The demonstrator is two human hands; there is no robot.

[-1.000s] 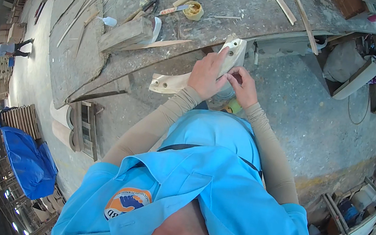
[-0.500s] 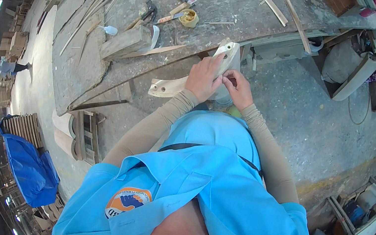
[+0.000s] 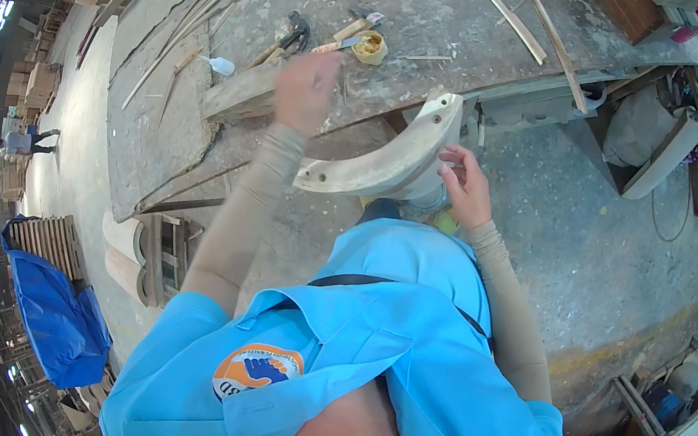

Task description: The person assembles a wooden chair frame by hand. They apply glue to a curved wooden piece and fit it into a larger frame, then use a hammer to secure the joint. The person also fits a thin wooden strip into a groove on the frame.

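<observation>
A pale curved wooden piece point(image 3: 381, 166) with dark holes near both ends lies in front of me by the bench edge. My right hand point(image 3: 469, 191) is beside its right end, thumb and fingers apart; whether a fingertip touches the wood I cannot tell. My left hand point(image 3: 304, 91) is raised over the bench edge, smeared by motion, so its fingers are unclear. Just beyond it are a putty knife point(image 3: 338, 45) and a small tub of yellowish paste point(image 3: 370, 48). A dark-headed hammer point(image 3: 293, 29) lies to their left.
The worn workbench point(image 3: 455, 41) holds long wood strips point(image 3: 507, 18), a wooden block point(image 3: 244, 97) and a small white plastic item point(image 3: 222, 65). Curved wooden parts point(image 3: 127, 258) stand at lower left, near a blue tarp point(image 3: 59, 326). A person point(image 3: 26, 141) is far left.
My left hand has left the curved piece and moved up and left over the bench. My right hand has drawn slightly right, its fingers parting. The curved piece is now uncovered.
</observation>
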